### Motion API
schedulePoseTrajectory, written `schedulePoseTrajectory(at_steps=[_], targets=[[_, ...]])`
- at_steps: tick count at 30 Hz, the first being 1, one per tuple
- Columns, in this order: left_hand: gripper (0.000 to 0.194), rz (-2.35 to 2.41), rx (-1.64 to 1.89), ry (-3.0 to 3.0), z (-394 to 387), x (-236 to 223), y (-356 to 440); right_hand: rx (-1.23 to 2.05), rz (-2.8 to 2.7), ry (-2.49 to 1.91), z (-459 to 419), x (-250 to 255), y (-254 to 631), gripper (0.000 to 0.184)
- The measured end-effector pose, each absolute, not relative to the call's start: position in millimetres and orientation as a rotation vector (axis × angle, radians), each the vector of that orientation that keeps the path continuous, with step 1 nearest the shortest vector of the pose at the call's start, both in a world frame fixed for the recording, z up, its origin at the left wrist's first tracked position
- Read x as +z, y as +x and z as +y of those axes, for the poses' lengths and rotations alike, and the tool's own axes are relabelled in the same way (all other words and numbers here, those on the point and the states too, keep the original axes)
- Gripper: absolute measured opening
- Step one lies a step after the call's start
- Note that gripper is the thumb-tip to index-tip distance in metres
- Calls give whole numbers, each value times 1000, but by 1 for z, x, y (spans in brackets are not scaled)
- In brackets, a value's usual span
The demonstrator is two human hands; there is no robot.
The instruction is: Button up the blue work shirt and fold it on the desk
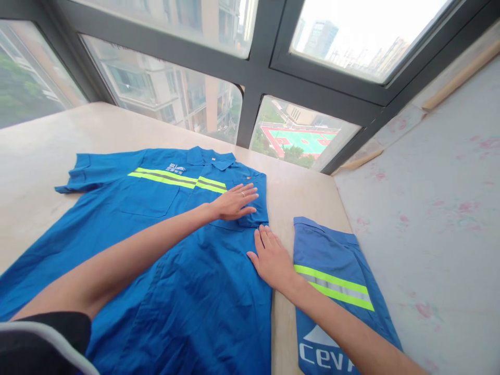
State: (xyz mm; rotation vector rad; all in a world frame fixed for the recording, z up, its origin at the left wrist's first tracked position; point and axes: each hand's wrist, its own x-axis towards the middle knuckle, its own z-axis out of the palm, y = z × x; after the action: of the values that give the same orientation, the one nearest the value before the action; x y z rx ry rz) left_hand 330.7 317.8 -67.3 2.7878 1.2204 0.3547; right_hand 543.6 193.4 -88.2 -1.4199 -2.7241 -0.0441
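A blue work shirt (156,250) with yellow-green reflective stripes lies front-up and spread out on a pale table (47,151). Its right side is folded inward along a straight edge. My left hand (234,202) lies flat and open on the folded sleeve near the shoulder, a ring on one finger. My right hand (271,258) rests flat and open on the shirt's folded edge just below it. A second blue garment (336,281), folded, with a reflective stripe and white lettering, lies to the right under my right forearm.
Large dark-framed windows (253,78) run along the table's far edge, with buildings and a sports court outside. A pale wall (437,208) with faint pink marks borders the table on the right. Bare tabletop shows at the far left.
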Motion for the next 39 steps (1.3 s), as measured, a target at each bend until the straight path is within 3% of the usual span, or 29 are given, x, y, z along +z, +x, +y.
schedulePoseTrajectory(at_steps=[6,10,17,30,34,39], targets=[[61,1020,97,2775,288,-75,354,128,-2746,-1372,227,-62,554,33],[65,1087,124,2723,294,-83,354,8,-2838,-1466,249,-49,555,23],[76,1085,190,2755,292,-90,345,-307,-3022,-1361,264,-49,546,24],[80,1090,223,2763,292,-96,344,-344,-3073,-1078,266,-49,573,20],[73,1122,278,2817,291,-93,346,-259,-2986,-1035,260,-47,567,22],[33,913,361,3072,287,-82,340,-112,-2883,-854,249,-59,562,39]])
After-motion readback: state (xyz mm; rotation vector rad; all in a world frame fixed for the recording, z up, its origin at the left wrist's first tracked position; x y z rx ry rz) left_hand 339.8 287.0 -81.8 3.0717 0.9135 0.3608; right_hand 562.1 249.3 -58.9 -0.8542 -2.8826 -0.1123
